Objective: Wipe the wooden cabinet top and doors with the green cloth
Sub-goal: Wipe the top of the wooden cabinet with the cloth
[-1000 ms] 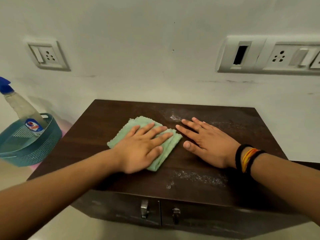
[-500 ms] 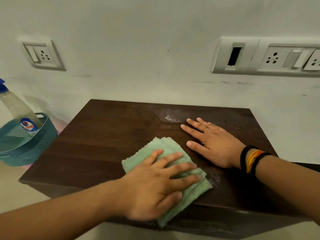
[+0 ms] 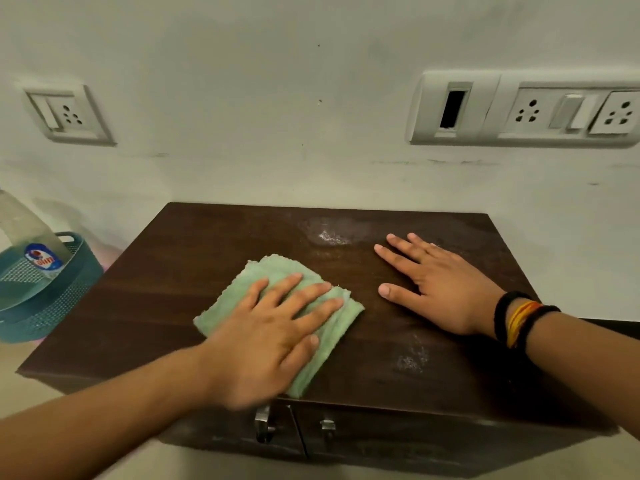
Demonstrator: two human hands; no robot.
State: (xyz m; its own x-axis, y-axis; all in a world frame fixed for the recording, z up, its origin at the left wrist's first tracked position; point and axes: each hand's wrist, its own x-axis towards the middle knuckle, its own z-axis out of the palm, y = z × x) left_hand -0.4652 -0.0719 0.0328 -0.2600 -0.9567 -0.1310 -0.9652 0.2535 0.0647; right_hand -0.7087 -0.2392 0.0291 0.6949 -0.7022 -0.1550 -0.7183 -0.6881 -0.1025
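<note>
The dark wooden cabinet top (image 3: 166, 289) lies in front of me against the wall. A folded green cloth (image 3: 277, 268) rests on its middle, reaching the front edge. My left hand (image 3: 266, 337) presses flat on the cloth with fingers spread. To the right of the cloth, my right hand (image 3: 436, 289) lies flat and bare on the wood, bands on its wrist. White dusty patches show near the back (image 3: 329, 235) and at the front right (image 3: 412, 358). The two doors (image 3: 381, 434) with metal handles (image 3: 264, 424) show below the front edge.
A teal basket (image 3: 45, 306) holding a spray bottle (image 3: 34, 244) of blue liquid stands on the floor at the left. Wall sockets sit above at the left (image 3: 67, 114) and right (image 3: 526, 110). The cabinet's back edge meets the wall.
My left hand slid the cloth to the front edge, then back and leftward a little. The right hand stayed put. The door handles have come back into view.
</note>
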